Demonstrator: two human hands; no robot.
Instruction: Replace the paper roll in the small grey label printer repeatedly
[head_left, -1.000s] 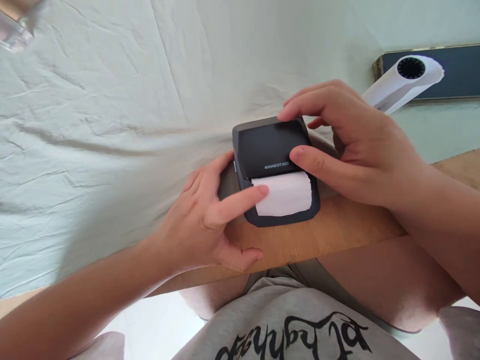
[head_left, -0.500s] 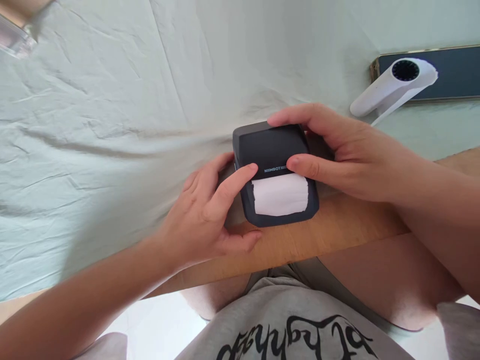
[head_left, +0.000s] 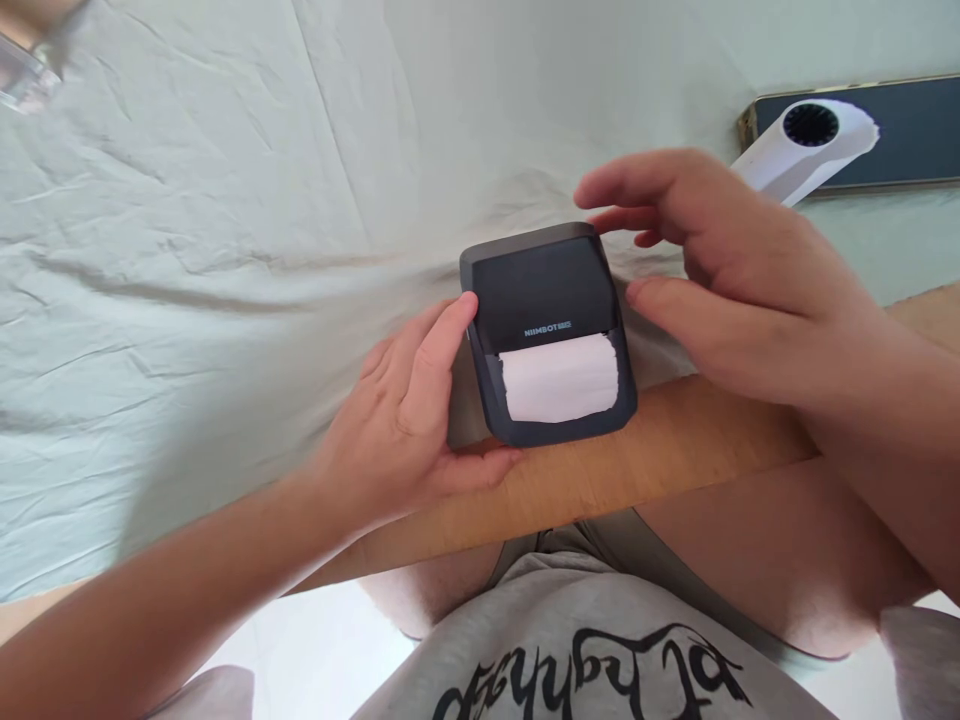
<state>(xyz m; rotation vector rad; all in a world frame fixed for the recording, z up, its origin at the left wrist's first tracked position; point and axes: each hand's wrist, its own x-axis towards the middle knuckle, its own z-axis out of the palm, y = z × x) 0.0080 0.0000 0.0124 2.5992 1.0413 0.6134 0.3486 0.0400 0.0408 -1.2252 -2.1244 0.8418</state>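
A small black label printer [head_left: 540, 285] marked NIIMBOT is at the table's near edge, turned slightly. White paper [head_left: 561, 380] with ragged edges comes out of its slot and lies over the front part. My left hand [head_left: 405, 410] grips the printer by its left side, the index finger at the upper left edge and the thumb along the bottom; some fingers are hidden beside it. To the right of the printer my right hand [head_left: 727, 270] hovers, fingers apart and curved, with nothing in it. Its thumb tip is close to the printer's right side.
A dark phone [head_left: 911, 135] lies at the upper right, with a white paper roll [head_left: 795, 165] resting across it, partly behind my right hand. A pale wrinkled cloth [head_left: 225, 200] covers the table; its wooden edge [head_left: 675, 425] shows in front. A clear object [head_left: 26, 80] sits at the upper left corner.
My right hand has let go of the printer and moved up and right, its fingers spreading. My left index finger has shifted from the printer's top to its left edge.
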